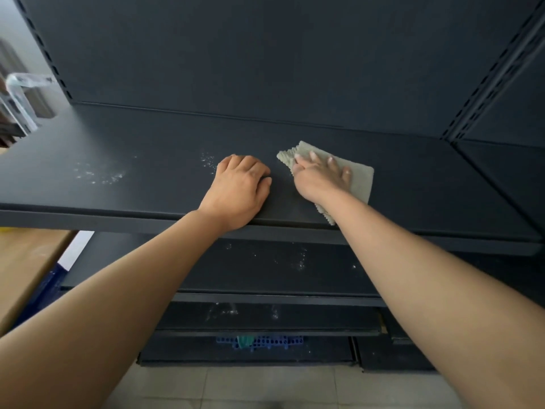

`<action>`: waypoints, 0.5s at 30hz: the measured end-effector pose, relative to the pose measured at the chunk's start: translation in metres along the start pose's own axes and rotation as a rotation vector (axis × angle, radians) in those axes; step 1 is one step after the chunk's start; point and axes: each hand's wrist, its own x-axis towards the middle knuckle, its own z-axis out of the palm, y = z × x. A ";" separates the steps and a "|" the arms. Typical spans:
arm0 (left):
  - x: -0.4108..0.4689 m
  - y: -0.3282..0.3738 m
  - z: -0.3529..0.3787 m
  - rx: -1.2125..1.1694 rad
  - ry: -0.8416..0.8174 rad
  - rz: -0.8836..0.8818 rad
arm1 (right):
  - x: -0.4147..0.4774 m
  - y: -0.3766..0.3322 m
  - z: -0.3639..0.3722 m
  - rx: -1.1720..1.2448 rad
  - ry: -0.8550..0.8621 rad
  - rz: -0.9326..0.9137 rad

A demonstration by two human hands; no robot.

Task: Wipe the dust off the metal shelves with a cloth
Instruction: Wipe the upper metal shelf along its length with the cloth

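1. On the dark metal shelf (132, 149), a pale cloth (358, 180) lies flat under the right hand (320, 177), whose fingers (331, 163) are spread and pressing.
2. The left hand (240, 187) rests beside it, fingers curled, holding nothing.
3. The cloth looks light and soft; flat palm pressure should drag it toward the white dust (101, 177).

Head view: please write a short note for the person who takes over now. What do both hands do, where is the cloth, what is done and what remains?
Left hand: fingers curled, holds nothing, rests on the top shelf near its front edge.
Right hand: fingers straight, presses the cloth flat on the same shelf.
Done: no dust shows right of the cloth.
To do: white dust patches on this shelf, left of the left hand, and dust on the two lower shelves.
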 end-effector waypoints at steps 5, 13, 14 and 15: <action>-0.024 -0.046 -0.022 0.029 0.050 -0.035 | -0.031 -0.064 0.017 0.025 0.017 -0.060; -0.026 -0.070 -0.032 0.005 -0.021 -0.076 | -0.037 -0.067 0.017 0.039 0.017 -0.064; -0.026 -0.071 -0.032 -0.001 -0.021 -0.072 | -0.032 -0.060 0.015 0.026 0.022 -0.010; -0.027 -0.072 -0.032 -0.009 -0.011 -0.071 | -0.026 -0.056 0.013 0.020 0.026 0.042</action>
